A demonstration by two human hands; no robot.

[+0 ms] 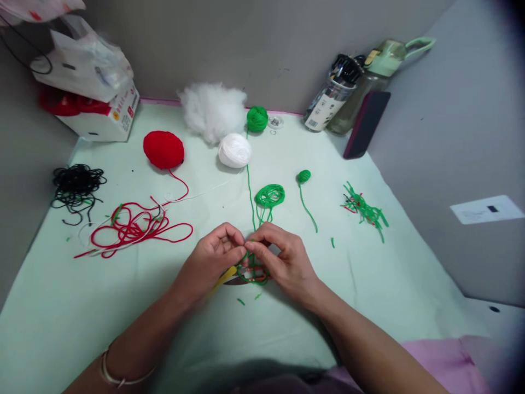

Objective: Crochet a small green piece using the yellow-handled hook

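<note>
With fingertips together, our left hand (219, 247) and right hand (286, 260) apparently pinch green yarn (257, 282) above the counter (377, 290), where its loose loops could, we judge, snag on the yellow handle (223, 277) if we pull too fast.

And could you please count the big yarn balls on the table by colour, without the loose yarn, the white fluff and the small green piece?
Red ball: 1
White ball: 1
Green ball: 1
Total: 3
</note>
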